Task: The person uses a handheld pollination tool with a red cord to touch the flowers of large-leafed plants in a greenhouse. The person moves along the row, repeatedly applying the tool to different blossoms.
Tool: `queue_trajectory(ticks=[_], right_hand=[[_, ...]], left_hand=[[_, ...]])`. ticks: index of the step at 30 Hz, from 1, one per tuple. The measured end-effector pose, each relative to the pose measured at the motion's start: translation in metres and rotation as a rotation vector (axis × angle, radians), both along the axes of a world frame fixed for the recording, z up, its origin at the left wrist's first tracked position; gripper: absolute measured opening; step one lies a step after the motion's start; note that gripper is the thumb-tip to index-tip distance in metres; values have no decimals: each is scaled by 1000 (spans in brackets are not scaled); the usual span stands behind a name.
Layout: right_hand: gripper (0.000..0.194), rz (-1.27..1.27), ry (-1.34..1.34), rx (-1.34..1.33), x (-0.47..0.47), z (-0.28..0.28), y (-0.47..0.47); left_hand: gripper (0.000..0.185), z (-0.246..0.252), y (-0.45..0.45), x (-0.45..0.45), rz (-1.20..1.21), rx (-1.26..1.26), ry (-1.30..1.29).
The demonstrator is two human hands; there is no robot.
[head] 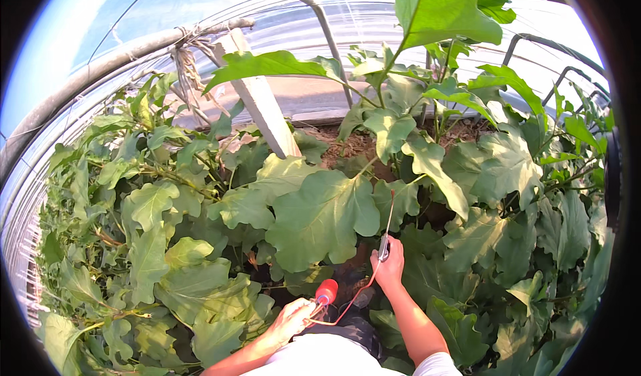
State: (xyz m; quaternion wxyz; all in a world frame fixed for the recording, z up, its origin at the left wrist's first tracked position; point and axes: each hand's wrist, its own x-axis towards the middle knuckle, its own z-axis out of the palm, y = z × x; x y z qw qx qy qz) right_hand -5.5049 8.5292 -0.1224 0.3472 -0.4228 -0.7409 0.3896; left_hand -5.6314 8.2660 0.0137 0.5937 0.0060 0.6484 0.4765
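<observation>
My left hand [293, 318], low in the picture, has its fingers closed around the neck end of a small red bottle [327, 290] with a blue ring, and loops of thin tubing gather there. A reddish tube [358, 292] runs from it to my right hand [390, 266]. That hand grips a small grey hand sprayer [384, 248] with a slim wand [389, 216]. The wand's reddish tip points away from me, in front of a lobed leaf. A big eggplant-like leaf [323, 216] spreads just left of the wand. What fluid the bottle holds cannot be seen.
Dense leafy plants [190, 286] crowd both sides. A tall leaf [445, 13] rises close to the camera. Ahead stand a slanted pale post [260, 106], bare soil [340, 143], and a metal greenhouse pipe [100, 68] with clear film and wires.
</observation>
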Motion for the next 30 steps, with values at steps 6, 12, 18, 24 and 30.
queue_trajectory(ticks=[6, 12, 18, 24, 30], right_hand=[[52, 401, -64, 190, -23, 0, -92], [46, 848, -144, 187, -99, 36, -139], [47, 993, 310, 126, -239, 122, -154], [36, 859, 394, 348, -453, 224, -100], [49, 1158, -244, 382, -519, 238, -80]], left_hand=[[30, -3, -58, -42, 44, -21, 86], [28, -9, -118, -80, 182, -41, 149], [26, -4, -146, -94, 464, 105, 34], [26, 4, -124, -90, 624, 178, 189], [22, 7, -83, -63, 912, 255, 61]])
